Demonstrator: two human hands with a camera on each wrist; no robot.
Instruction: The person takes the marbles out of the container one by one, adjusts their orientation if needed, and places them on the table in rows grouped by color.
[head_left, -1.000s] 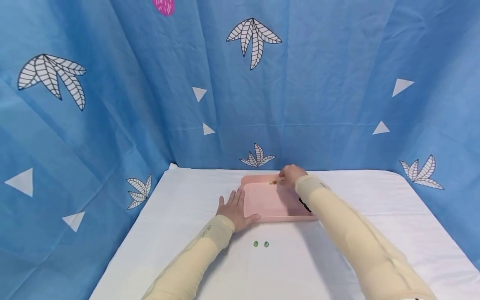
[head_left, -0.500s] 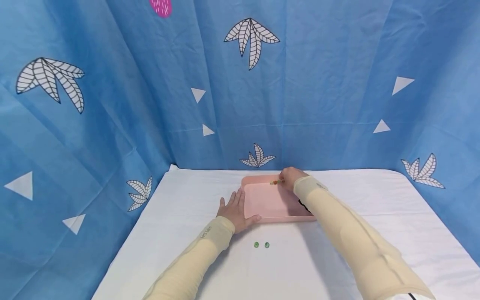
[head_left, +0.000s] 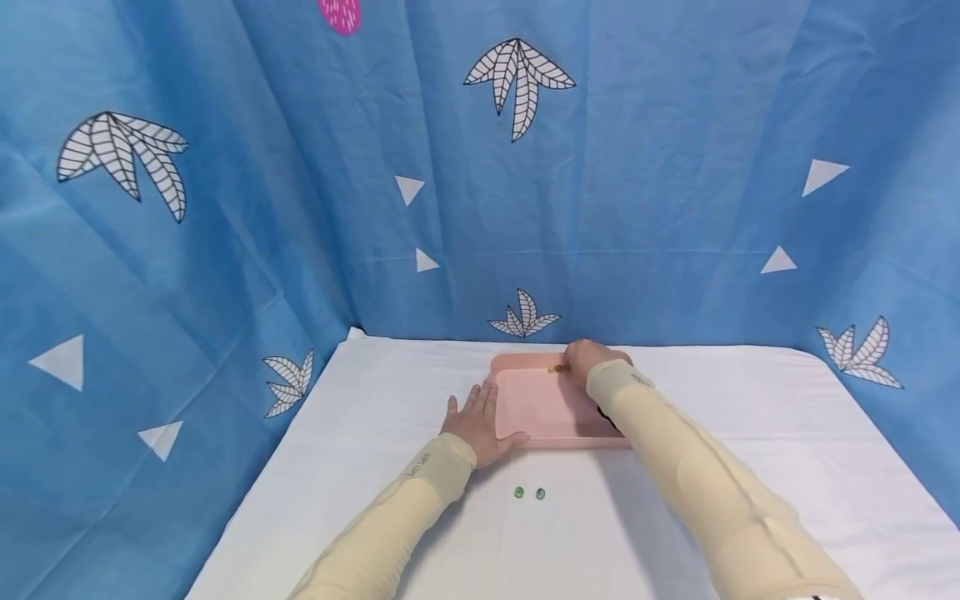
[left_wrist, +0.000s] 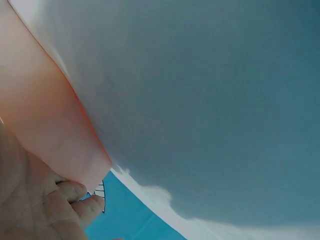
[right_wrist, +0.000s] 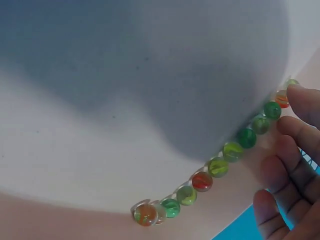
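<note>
A shallow pink tray [head_left: 536, 408] sits at the back of the white table. My left hand [head_left: 476, 425] rests at its front left corner, fingers stretched along the left side and thumb along the near rim. My right hand [head_left: 588, 362] reaches to the tray's far wall. In the right wrist view, a row of several glass marbles [right_wrist: 217, 167], green, yellow-green and orange, lines the wall. The thumb tip lies right at an orange-striped marble [right_wrist: 282, 99] near the row's end, the other fingers loosely bent beside it. In the head view this hand hides most of the row.
In front of the tray, a green marble [head_left: 519, 492] and a bluish-green marble [head_left: 540, 493] lie on the white tablecloth [head_left: 570, 542]. A blue patterned curtain [head_left: 652, 167] hangs behind the table and along both sides. A dark band shows at the right wrist.
The head view has shifted slightly. My right hand has moved a little left along the tray's far wall, over part of the marble row. My left hand stays at the tray's corner.
</note>
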